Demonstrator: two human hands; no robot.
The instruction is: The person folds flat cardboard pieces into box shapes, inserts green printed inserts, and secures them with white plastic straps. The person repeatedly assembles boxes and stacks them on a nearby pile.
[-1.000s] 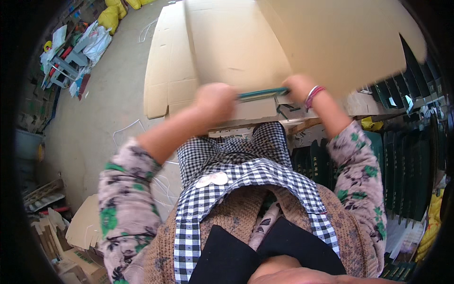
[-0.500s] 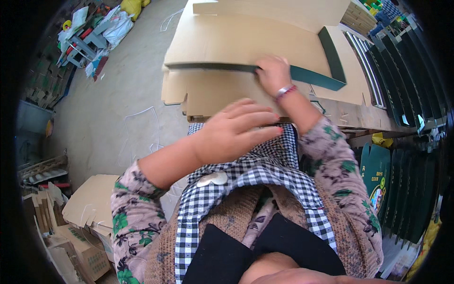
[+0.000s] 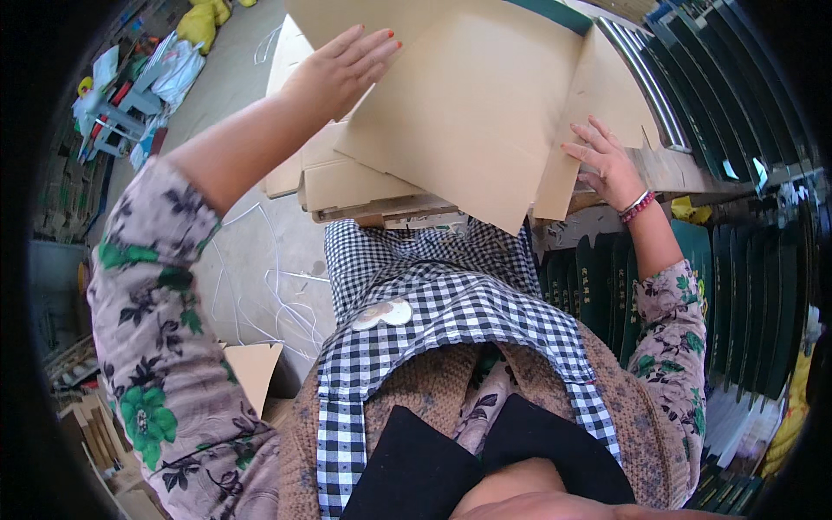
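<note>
Head view: upper centre, we seem mid-fold on cardboard (image 3: 472, 104), left hand (image 3: 338, 74) outstretched, right hand (image 3: 609, 169) spread at a flap (image 3: 598, 91); the next move likely needs even pressure.

Over my feed I can pick out small pale-gold lettering (image 3: 620, 284) running in columns down the dark green panels (image 3: 586, 270) that stand upright below the table's right side, though it is too small for me to read with certainty.
</note>
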